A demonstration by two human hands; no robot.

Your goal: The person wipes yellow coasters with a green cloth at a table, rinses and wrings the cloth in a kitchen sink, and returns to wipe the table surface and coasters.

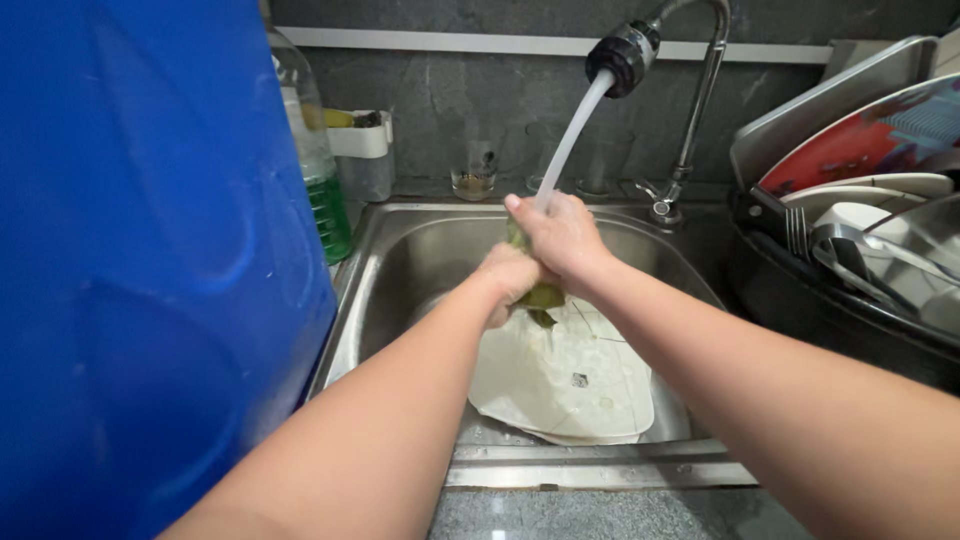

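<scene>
My fingers are pressed together around a green sponge: my right hand is closed over its top, my left hand is clamped on it from below, and only its lower edge shows between them. The sponge sits directly in the stream from the hose fitted to the tap, above a white plate lying tilted in the steel sink. Judgement: to wring well, I should hold both hands low over the basin so run-off lands on the plate, squeeze evenly and keep the sponge in the stream's path. Not verifiable: the sponge's full shape and condition, since my hands cover most of it; my left fingertips, hidden behind the right hand; the drain, concealed by the plate. A large blue container blocks the whole left side. Behind it a bottle of green liquid is partly cut off. The dish rack at right runs out of view, its contents overlapping and hard to separate. A glass stands on the ledge.
</scene>
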